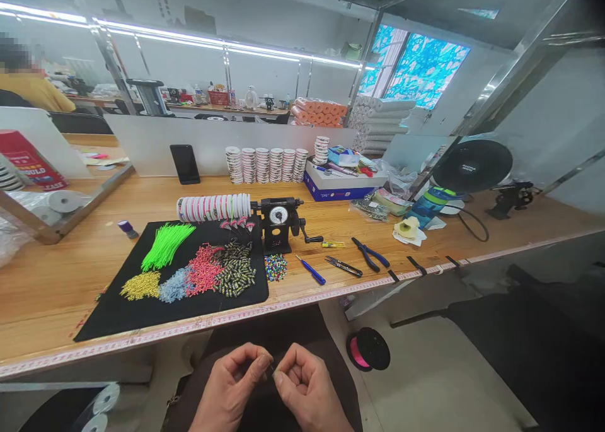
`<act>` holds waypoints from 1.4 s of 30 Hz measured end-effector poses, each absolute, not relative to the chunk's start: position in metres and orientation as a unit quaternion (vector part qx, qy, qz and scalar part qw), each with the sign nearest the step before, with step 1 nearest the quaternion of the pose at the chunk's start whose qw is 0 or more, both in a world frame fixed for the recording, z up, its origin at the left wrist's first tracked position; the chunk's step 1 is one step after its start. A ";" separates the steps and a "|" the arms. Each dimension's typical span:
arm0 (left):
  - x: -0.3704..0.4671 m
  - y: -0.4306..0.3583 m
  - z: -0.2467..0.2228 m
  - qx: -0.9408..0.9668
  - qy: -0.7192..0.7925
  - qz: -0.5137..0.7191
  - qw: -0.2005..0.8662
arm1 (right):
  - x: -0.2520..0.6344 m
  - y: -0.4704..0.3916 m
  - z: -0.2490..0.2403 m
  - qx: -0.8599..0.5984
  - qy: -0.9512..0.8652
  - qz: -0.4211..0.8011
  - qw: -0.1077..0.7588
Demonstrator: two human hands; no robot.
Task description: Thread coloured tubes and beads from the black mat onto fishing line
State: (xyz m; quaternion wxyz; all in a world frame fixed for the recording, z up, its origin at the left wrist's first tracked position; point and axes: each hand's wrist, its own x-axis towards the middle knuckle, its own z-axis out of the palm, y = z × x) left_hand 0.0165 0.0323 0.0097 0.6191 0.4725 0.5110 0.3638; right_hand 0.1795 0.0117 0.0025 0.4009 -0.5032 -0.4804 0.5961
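Left hand [232,383] and right hand [309,386] both pinched narrow on a fine strand [272,368] between them, above my lap [288,321]; close fingertips presumably steady it. Beads [276,267] lie near the counter [118,198] edge, likely for short reach.

- A small workshop
- Long wooden workbench [142,195] with a hand-cranked winder [278,221]
- Pliers [370,254], a blue-handled tool [312,271]
- Sorted piles of small coloured parts [203,269]
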 end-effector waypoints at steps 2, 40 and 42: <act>0.016 0.032 0.009 0.473 0.515 0.360 0.618 | 0.181 0.011 0.001 -0.498 -0.485 0.596 0.403; 0.021 0.027 0.011 0.459 0.509 0.396 0.611 | 0.181 0.011 0.008 -0.478 -0.458 0.625 0.412; 0.017 0.028 0.014 0.514 0.504 0.394 0.572 | 0.182 0.013 0.005 -0.464 -0.438 0.649 0.415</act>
